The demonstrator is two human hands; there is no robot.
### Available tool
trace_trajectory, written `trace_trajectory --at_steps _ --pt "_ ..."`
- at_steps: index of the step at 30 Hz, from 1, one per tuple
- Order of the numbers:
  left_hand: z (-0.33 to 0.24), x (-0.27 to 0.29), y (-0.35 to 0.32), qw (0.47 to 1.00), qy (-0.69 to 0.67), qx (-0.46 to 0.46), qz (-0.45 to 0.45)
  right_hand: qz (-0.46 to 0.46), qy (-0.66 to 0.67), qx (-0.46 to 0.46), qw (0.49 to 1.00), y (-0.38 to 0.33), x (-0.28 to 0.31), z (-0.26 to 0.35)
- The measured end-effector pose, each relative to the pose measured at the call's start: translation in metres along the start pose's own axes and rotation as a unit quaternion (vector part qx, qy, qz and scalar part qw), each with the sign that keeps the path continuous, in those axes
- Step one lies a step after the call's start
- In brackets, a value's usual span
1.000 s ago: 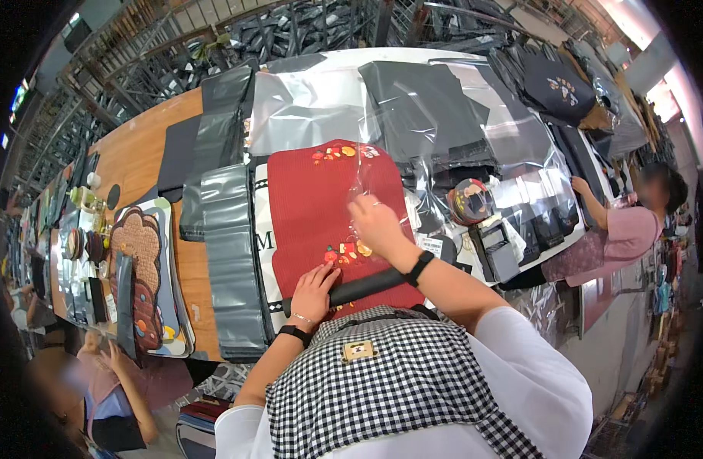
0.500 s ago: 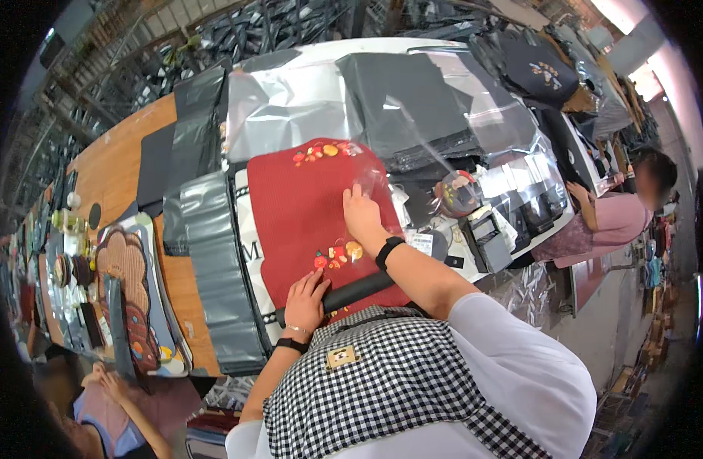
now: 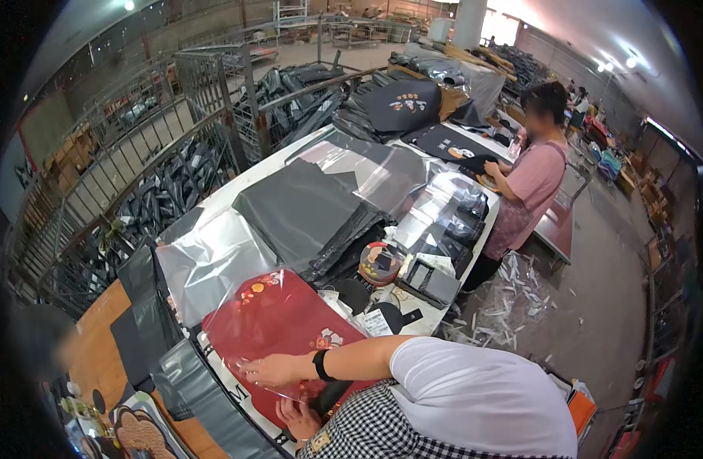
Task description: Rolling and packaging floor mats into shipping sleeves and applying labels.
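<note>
Since clear film [image 3: 237,358] lies over much of the red embroidered mat [image 3: 271,325] on the white table [image 3: 248,176], we'd log covering as well along; its edges look loose, no fastening visible. Our right hand [image 3: 269,370] lies across the film, pinching or not, can't tell; our left hand [image 3: 299,419], fingers apart, rests at the mat's near end, by a black roll [image 3: 332,394]. Beyond: dark grey sheets [image 3: 298,206], co-worker in pink [image 3: 535,176].

Dark, shiny bundles [image 3: 162,187] lay heaped beside metal railings [image 3: 235,138]. A person in pink [image 3: 537,177] stood at the right, near white scraps [image 3: 512,302] strewn over the grey floor [image 3: 596,306]. Ceiling lamps [image 3: 631,61] glowed above.
</note>
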State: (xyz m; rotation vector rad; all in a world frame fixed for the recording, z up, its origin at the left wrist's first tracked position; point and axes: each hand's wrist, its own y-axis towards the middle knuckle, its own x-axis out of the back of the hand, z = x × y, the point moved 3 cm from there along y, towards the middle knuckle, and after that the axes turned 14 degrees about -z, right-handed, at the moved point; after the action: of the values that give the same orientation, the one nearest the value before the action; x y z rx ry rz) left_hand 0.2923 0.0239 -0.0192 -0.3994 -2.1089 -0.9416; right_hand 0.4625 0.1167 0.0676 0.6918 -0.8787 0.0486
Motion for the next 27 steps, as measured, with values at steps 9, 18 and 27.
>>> trace_trajectory --at_steps 9,18,27 --pt "-0.016 0.011 0.02 0.994 0.031 -0.094 -0.041 0.07 -0.265 -0.34 0.899 -0.086 0.078 -0.004" --pt "-0.006 0.02 0.012 0.992 0.02 0.007 -0.128 0.181 -0.269 -0.181 0.928 -0.094 0.081 -0.086" --pt "-0.015 0.022 0.027 0.99 0.09 0.055 0.095 -0.054 -0.19 -0.108 0.974 -0.049 0.08 -0.033"
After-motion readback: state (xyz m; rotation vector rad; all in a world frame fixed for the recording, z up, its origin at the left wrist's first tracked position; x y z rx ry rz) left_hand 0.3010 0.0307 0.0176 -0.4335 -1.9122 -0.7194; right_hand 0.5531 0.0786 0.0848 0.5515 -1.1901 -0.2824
